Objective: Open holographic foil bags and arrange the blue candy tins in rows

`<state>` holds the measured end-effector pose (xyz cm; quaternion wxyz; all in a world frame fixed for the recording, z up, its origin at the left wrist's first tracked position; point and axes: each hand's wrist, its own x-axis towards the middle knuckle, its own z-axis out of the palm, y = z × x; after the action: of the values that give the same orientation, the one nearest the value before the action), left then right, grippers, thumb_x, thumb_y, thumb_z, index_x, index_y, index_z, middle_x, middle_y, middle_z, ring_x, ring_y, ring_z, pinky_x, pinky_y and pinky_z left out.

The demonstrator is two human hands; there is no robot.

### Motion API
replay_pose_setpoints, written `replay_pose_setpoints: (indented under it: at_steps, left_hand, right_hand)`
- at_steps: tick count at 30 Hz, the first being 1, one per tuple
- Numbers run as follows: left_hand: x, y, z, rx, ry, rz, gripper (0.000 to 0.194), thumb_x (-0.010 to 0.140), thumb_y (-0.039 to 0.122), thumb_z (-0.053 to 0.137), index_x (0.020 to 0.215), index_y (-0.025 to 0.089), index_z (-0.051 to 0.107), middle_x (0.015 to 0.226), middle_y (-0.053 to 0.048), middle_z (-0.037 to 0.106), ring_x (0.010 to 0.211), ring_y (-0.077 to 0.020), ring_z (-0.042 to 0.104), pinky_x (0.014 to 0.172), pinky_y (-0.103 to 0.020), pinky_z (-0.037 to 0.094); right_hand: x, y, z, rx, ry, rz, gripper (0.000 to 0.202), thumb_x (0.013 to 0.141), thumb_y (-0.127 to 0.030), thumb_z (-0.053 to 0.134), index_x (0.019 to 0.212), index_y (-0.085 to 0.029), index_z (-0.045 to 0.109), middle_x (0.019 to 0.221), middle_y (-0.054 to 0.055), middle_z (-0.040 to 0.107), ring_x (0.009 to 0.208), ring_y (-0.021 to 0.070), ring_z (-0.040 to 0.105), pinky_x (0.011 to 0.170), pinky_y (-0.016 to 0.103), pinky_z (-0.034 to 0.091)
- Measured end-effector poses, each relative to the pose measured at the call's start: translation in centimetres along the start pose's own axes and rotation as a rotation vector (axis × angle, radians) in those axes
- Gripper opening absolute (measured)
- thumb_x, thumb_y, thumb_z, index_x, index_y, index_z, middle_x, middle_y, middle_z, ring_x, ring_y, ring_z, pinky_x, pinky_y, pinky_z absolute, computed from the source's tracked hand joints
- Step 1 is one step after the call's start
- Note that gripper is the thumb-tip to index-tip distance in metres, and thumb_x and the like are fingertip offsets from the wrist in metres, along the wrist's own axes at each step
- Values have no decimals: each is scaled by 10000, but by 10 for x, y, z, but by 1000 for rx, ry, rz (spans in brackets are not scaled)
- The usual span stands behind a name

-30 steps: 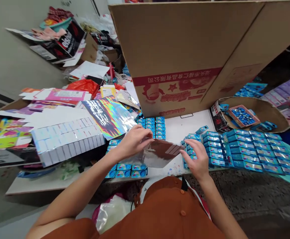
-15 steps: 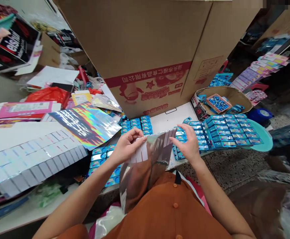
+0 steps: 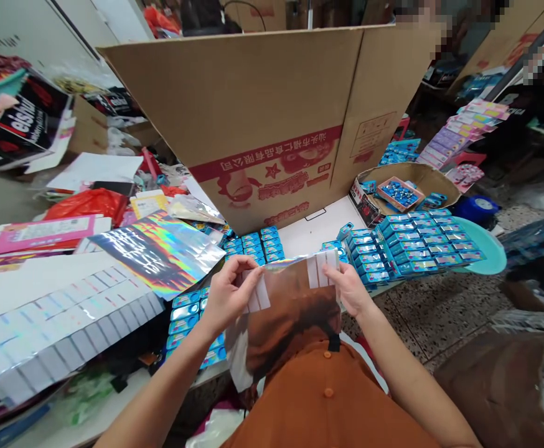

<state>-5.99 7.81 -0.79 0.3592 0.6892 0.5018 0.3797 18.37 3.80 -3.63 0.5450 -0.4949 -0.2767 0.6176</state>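
A clear plastic sheet or bag (image 3: pixel 290 305) with white striped patches near its top corners hangs in front of my body. My left hand (image 3: pixel 235 287) pinches its upper left corner. On the other side, my right hand (image 3: pixel 352 287) is closed on the upper right edge beside a striped patch. Small blue packs (image 3: pixel 253 244) stand in rows just beyond the sheet, and more blue packs (image 3: pixel 185 317) lie left of my left hand. Stacked blue packs (image 3: pixel 421 239) are to the right of my right hand.
A tall cardboard box (image 3: pixel 253 112) rises behind the white tabletop (image 3: pixel 300 233). At left are a shiny holographic sheet (image 3: pixel 160 249) and a long white stack (image 3: pixel 66 317). An open carton (image 3: pixel 370 202) and a turquoise tray (image 3: pixel 493 249) are at right.
My right hand has closed on the sheet's right edge, where its fingers were apart before. The sheet is now spread wider and flatter. The view has shifted, showing more above the box.
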Motion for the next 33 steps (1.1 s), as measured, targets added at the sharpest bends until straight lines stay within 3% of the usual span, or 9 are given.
replay_pose_setpoints:
  at_steps: [5,8,12,15,19,23,26,29,33]
  left_hand:
    - [3,9,-10,315,-12,242,120,859,305,571,883,187,567,847,-41,626,802,-168,571,750,-293,445]
    - [9,20,-8,482,4,447,279,829,326,626,1068,193,570,996,-71,654,956,-217,559,916,-387,397]
    - [16,33,4,489,-132,625,330,845,326,628,1154,220,581,1040,-54,688,993,-212,574,1014,-437,318]
    - [20,39,13,383,-201,547,168,867,322,604,995,230,660,891,-20,714,842,-171,603,979,-416,344]
    - [24,39,19,167,-251,278,163,818,359,656,870,212,703,790,-20,701,745,-158,609,755,-312,456]
    - [24,37,20,16,-279,123,175,786,374,680,821,206,716,814,-20,707,745,-153,625,647,-252,473]
    - [24,40,19,115,-218,168,136,774,355,695,795,226,732,774,-12,708,759,-162,616,686,-268,459]
    - [23,46,17,177,-201,230,92,774,315,697,780,233,737,733,-7,709,736,-163,606,705,-285,441]
    - [21,51,17,201,-223,317,96,801,307,673,785,237,735,735,-3,719,726,-168,609,751,-308,435]
  right_hand:
    - [-4,-6,0,-188,-170,-24,311,686,-412,760,883,-172,735,896,47,739,830,186,677,791,310,525]
    - [-4,-6,2,-202,-198,-60,295,704,-420,744,897,-197,746,927,44,743,865,202,687,823,347,533]
    - [-5,-5,6,-238,-216,-92,318,712,-410,739,953,-202,738,949,47,741,877,211,686,830,362,535]
    - [-6,-4,7,-271,-225,-122,281,738,-400,719,944,-210,742,920,36,743,865,205,684,829,357,533]
    - [-8,-3,9,-267,-221,-160,222,734,-386,720,883,-225,753,812,13,736,831,205,678,817,366,533]
    - [-9,-3,6,-345,-97,-223,226,730,-389,717,860,-204,728,764,13,705,752,186,647,744,342,532]
    - [-13,-10,1,-514,178,-473,267,733,-374,719,928,-200,665,834,19,664,736,165,604,713,322,512]
    - [-20,-24,0,-768,373,-845,460,701,-351,759,1105,-218,583,1063,72,612,956,220,581,838,386,488]
    - [-27,-41,12,-1118,88,-1091,471,749,-331,730,1182,-235,570,1158,90,607,1105,248,534,974,442,417]
